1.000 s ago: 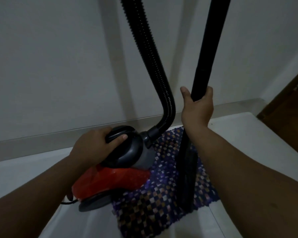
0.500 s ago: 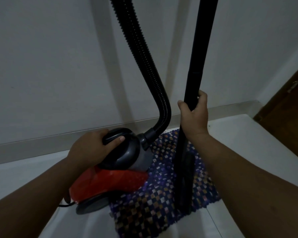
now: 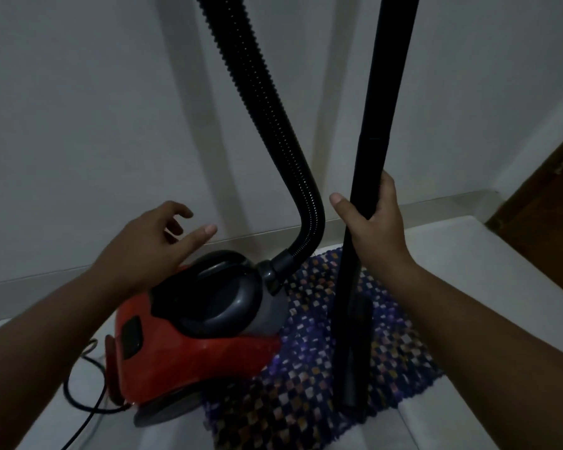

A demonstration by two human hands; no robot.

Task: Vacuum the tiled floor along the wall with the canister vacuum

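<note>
Holding the black wand (image 3: 371, 196) upright in my right hand (image 3: 376, 227), I have the thumb on the wand's near left side and the fingers wrapped round behind it, so this grip is closed around the tube. The wand runs from the top edge at about 1 o'clock down to its foot on the patterned mat (image 3: 309, 397), low and right of centre.

My left hand (image 3: 150, 246) hangs just above the canister vacuum (image 3: 189, 349) at about 9 o'clock from the middle of the view, fingers spread and loosely bent, gripping nothing; whether the heel of the hand brushes the dark handle I cannot tell.

The canister, red below with a grey-black top, sits on the tiled floor (image 3: 468, 261) at about 7 o'clock, its front end overlapping the mat's left edge. The ribbed black hose (image 3: 264, 102) rises from the front socket, bends and climbs out of view at 12 o'clock. A black power cord (image 3: 88, 407) loops on the floor to the canister's left.

Behind everything stands the pale wall (image 3: 78, 125), with a skirting strip along its base. A dark wooden door (image 3: 550, 206) shows at 3 o'clock.
</note>
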